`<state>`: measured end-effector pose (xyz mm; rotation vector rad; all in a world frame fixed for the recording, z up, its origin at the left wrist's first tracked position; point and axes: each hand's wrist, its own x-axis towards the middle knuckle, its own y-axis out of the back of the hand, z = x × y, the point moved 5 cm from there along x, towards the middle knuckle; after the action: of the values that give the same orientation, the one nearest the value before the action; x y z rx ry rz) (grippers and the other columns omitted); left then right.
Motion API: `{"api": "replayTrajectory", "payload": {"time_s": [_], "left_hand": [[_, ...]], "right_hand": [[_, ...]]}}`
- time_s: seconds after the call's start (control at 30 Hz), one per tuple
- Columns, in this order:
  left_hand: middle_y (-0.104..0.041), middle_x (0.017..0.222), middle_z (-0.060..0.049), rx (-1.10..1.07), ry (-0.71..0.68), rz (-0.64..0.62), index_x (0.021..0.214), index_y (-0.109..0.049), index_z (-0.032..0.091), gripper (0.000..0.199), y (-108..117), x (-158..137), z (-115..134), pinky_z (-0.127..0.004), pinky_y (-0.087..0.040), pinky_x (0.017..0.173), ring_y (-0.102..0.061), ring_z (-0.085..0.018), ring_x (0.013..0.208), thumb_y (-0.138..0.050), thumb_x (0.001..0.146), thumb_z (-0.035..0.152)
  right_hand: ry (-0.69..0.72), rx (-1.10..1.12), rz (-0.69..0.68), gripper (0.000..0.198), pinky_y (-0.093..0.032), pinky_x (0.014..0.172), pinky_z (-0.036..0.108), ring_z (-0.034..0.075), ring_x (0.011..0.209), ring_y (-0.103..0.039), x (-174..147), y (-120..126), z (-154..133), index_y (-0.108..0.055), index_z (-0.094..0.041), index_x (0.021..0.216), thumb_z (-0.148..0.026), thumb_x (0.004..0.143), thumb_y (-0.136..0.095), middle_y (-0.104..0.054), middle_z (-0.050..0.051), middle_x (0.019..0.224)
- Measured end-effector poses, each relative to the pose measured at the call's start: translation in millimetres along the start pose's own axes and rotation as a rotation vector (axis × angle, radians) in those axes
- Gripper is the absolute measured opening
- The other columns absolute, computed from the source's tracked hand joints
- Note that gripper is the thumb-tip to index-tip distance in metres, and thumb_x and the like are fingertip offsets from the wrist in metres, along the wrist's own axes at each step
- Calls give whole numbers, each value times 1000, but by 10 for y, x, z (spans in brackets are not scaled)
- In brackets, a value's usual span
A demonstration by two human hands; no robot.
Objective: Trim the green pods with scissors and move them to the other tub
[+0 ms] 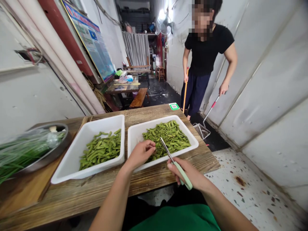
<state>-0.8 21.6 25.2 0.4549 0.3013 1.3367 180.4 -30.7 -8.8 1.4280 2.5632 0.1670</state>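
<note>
My right hand [184, 171] is closed round the pale green handles of a pair of scissors [179, 166]. Their metal blades point up and away over the right white tray [193, 138], which holds green bean pods [176, 136] that look like edamame. Over the near left part of that tray, my left hand [143, 152] has its fingers curled together; whether anything is between them is hidden. A second white tray [64, 165] to the left holds a pile of similar pods [103, 149]. Both trays rest on the wooden table [154, 178].
At the far left, a metal basin [43, 160] of bagged green stalks [26, 150] sits on a wooden board [26, 192]. A card with a code [174, 106] lies on the far edge. Beyond the table, a person [204, 51] holds an orange stick [185, 89] and a long-handled dustpan [202, 130].
</note>
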Motion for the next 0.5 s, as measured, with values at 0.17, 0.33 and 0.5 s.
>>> {"api": "replayTrajectory", "payload": {"time_s": [0.17,0.33,0.5], "left_hand": [[-65,70,-2,-466,175,61,84,-62,14,29,-123,-78,7,-28,-48,69,-63,-15,66,-70,66,36],[-66,69,-2,-501,209,75,86,-66,13,32,-113,-91,11,-25,-46,67,-60,-12,63,-73,63,35],[-67,69,-3,-444,173,48,88,-68,13,32,-115,-82,2,-25,-46,66,-60,-13,65,-71,66,35]], "right_hand": [[-23,28,-3,40,-40,38,16,6,39,-44,3,-12,-9,-51,-18,89,-56,84,-45,-45,-6,54],[-11,37,-20,39,-40,38,17,7,39,-45,-2,-22,-33,-51,-18,86,-57,84,-45,-46,-5,54],[-27,13,-20,39,-38,35,17,7,36,-44,-4,-25,-71,-48,-18,77,-56,83,-47,-44,-6,51]]}}
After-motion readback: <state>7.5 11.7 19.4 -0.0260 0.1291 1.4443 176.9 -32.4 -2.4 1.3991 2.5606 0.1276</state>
